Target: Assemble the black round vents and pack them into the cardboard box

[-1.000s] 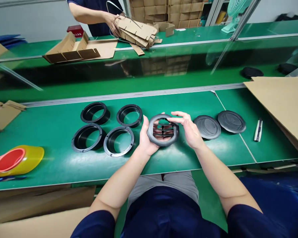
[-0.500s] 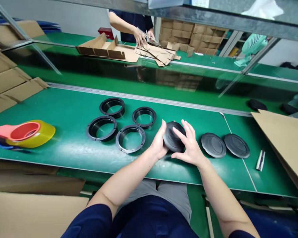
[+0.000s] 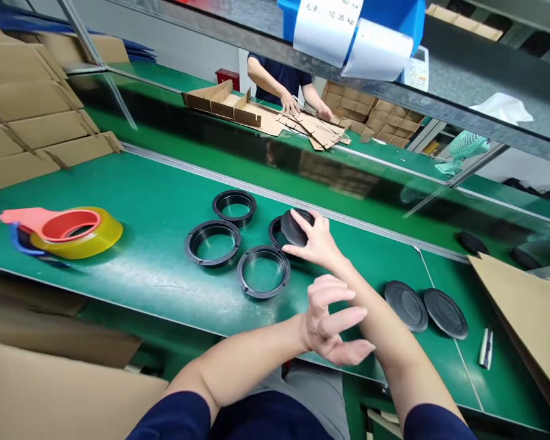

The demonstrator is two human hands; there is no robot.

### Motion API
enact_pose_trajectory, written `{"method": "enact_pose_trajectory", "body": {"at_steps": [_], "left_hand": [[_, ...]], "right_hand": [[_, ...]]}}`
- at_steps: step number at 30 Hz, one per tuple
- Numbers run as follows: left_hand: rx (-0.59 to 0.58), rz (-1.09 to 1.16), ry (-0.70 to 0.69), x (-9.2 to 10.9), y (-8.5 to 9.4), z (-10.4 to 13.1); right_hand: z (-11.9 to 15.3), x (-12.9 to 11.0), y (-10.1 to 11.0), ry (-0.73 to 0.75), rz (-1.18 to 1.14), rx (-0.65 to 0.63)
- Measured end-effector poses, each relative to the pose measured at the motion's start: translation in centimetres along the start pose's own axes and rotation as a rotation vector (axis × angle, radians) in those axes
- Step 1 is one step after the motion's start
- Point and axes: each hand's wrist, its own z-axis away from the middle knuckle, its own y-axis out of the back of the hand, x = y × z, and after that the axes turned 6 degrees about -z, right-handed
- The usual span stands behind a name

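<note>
My right hand point(image 3: 315, 237) grips a round black disc point(image 3: 295, 228) by its rim. That disc is over the far right one of several black flanged rings point(image 3: 275, 232) and partly hides it; whether the two touch I cannot tell. Other rings stand to the left: a front one point(image 3: 263, 272), a left one point(image 3: 212, 244) and a back one point(image 3: 234, 207). In front of my right forearm my left hand point(image 3: 334, 321) hangs in the air, fingers curved apart, holding nothing. Two more black discs, one point(image 3: 406, 305) beside the other point(image 3: 445, 313), lie flat to the right.
A tape dispenser point(image 3: 73, 232) with yellow tape lies at the left. Stacked cartons point(image 3: 41, 122) stand behind it. At the right are a small pen-like tool point(image 3: 486, 348) and a cardboard sheet point(image 3: 527, 318). Beyond the clear partition, another person's hands point(image 3: 289, 104) handle cardboard strips.
The disc has moved left from between both hands to over the far right ring, carried by my right hand. My left hand has let go and drawn back toward me. The view has tilted.
</note>
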Motion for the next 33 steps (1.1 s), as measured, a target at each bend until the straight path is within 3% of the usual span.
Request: {"method": "enact_pose_trajectory", "body": {"at_steps": [2,6,11,15,17,19,21,24,26,27,31,33], "left_hand": [[0.118,-0.008,-0.132,0.7,0.6,-1.7],[0.14,-0.047,-0.017,1.1,1.5,-3.9],[0.093,-0.003,0.056,1.4,1.6,-4.1],[0.054,0.023,0.099,1.8,1.5,-4.0],[0.048,0.029,0.089,2.0,1.4,-3.8],[0.053,0.032,0.049,2.0,1.3,-3.7],[0.056,0.028,0.0,2.0,1.2,-3.6],[0.026,-0.013,0.013,1.5,1.3,-3.5],[0.007,-0.081,0.106,0.9,1.3,-3.6],[0.012,-0.127,0.174,0.4,1.2,-3.6],[0.04,-0.242,0.613,-2.8,0.5,-2.8],[0.018,-0.164,0.851,-4.8,0.0,-2.0]], "right_hand": [[-1.3,-1.7,-0.9,0.013,0.05,-0.077],[-2.0,-2.7,-1.6,0.014,0.12,-0.173],[-1.1,-0.9,-0.8,-0.005,0.183,-0.182],[-0.7,0.8,2.0,-0.066,0.193,-0.23],[-1.0,1.0,3.5,-0.037,0.15,-0.13],[-1.6,0.7,4.0,-0.019,0.105,0.058],[-2.2,0.1,3.1,-0.057,0.087,0.119],[-2.9,-0.3,0.3,-0.103,0.071,-0.113],[-3.2,0.5,-0.9,-0.094,0.02,-0.183],[-3.2,1.2,-1.1,-0.105,-0.028,-0.142],[-2.5,5.0,-0.1,-0.339,-0.34,0.229],[-1.2,5.9,0.3,-0.42,-0.456,0.265]]}}
